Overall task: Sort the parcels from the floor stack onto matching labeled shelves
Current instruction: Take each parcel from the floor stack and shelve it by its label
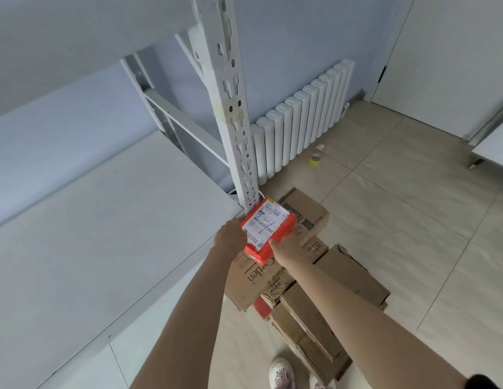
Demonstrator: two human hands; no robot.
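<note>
Both forearms reach up mid-frame: left hand (229, 234) and right hand (286, 248) grip a red parcel (268, 228) by its sides (white label facing up), held above the cardboard boxes (323, 287) stacked on the floor, just beside the white shelf (104, 234) corner.

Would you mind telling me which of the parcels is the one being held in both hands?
The red parcel with the white label, gripped between left hand and right hand; the others are brown cardboard.
</note>
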